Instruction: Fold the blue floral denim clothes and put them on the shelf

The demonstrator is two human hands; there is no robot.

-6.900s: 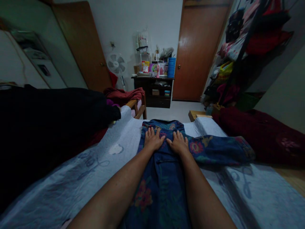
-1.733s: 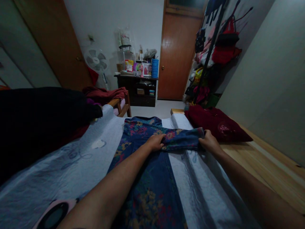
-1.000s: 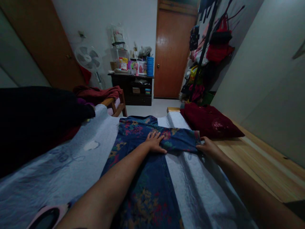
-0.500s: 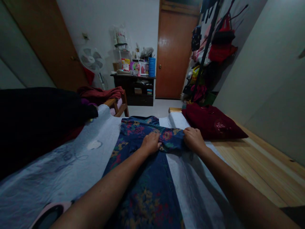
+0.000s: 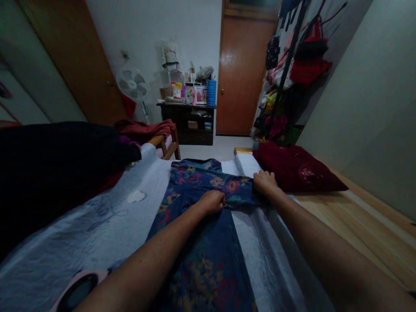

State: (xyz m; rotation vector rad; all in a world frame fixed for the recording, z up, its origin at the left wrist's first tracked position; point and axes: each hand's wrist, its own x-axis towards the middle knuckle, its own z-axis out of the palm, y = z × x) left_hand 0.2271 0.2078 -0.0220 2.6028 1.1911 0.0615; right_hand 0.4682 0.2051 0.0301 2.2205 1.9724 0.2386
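Observation:
A dark blue floral garment (image 5: 198, 242) lies lengthwise on a white sheet (image 5: 123, 234), one sleeve (image 5: 232, 186) stretched out to the right. My left hand (image 5: 212, 202) is closed on the garment near the inner, lower edge of that sleeve. At the sleeve's outer end, my right hand (image 5: 264, 182) is closed on the fabric. Both forearms reach forward across the garment and sheet, covering part of each. The fingertips of both hands are partly hidden in the cloth.
A dark red cushion (image 5: 295, 167) lies on wooden boards (image 5: 351, 229) at the right. Black cloth (image 5: 58, 169) is heaped at the left. A pink-rimmed oval object (image 5: 79, 290) sits by my left forearm. Beyond stand a fan (image 5: 132, 84), a dark cabinet (image 5: 170, 125) and a door (image 5: 242, 78).
My left hand has slid slightly down the sleeve, toward its lower edge, and closed more tightly. The right hand keeps its hold at the sleeve end. The whole view has shifted a little.

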